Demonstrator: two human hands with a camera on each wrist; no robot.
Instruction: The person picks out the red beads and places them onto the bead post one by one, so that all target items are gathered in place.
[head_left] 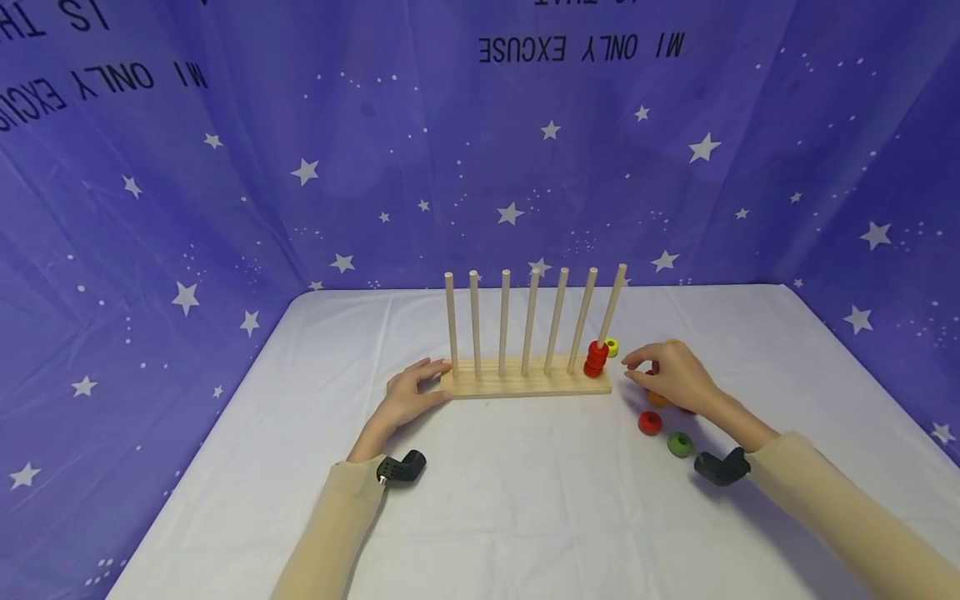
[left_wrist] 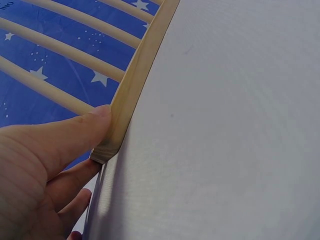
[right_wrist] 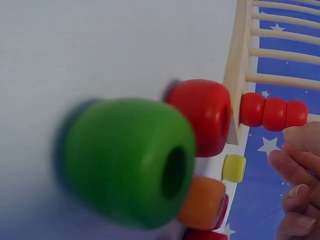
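Note:
A wooden peg rack (head_left: pixel 525 387) with a row of several upright dowels stands on the table. Three red beads (right_wrist: pixel 274 113) are stacked on its rightmost dowel. My left hand (head_left: pixel 408 396) grips the rack's left end, its thumb (left_wrist: pixel 100 117) on the base and a finger at the end edge. Just right of the stack, my right hand (head_left: pixel 675 375) hovers with bent, relaxed fingers, thumb and index apart and nothing between them. Beneath and in front of it lie a loose red bead (head_left: pixel 650 423), a green bead (head_left: pixel 680 444) and an orange bead (right_wrist: pixel 202 202).
Behind the rack's right end lies a yellow bead (head_left: pixel 612 347). More loose beads are partly hidden under the right hand. A white cloth (head_left: pixel 480 500) covers the table, and a purple star-printed curtain (head_left: pixel 420 150) hangs behind and at the sides.

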